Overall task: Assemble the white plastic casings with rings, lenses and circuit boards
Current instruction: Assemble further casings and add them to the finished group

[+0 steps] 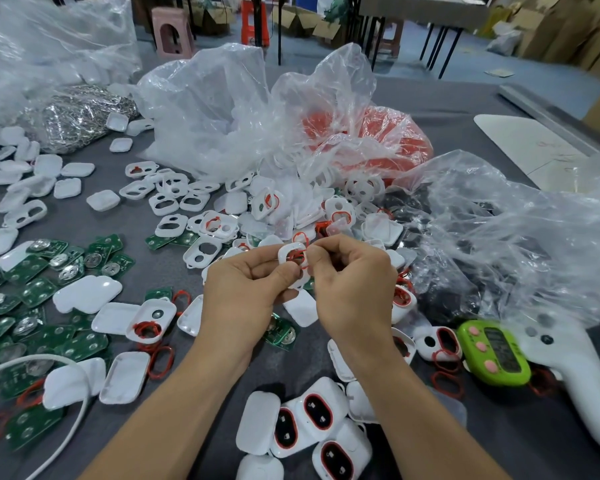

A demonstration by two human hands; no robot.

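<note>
Above the middle of the grey table my left hand (246, 289) pinches a white plastic casing (288, 254) between thumb and fingers. My right hand (352, 284) meets it from the right and its fingertips press a red ring (299, 257) into the casing's opening. Loose white casings (168, 202) lie scattered behind the hands. Green circuit boards (35, 289) with round metal domes cover the left side. Loose red rings (160, 362) lie near my left forearm. Assembled casings with red rings and dark lenses (317, 412) lie in a pile between my forearms.
Crumpled clear plastic bags (222, 109) fill the back and right; one holds red rings (388, 140). A bag of metal parts (73, 116) sits at the back left. A green timer (494, 351) and a white handheld tool (575, 375) lie at the right. A white cable (77, 414) curves at the lower left.
</note>
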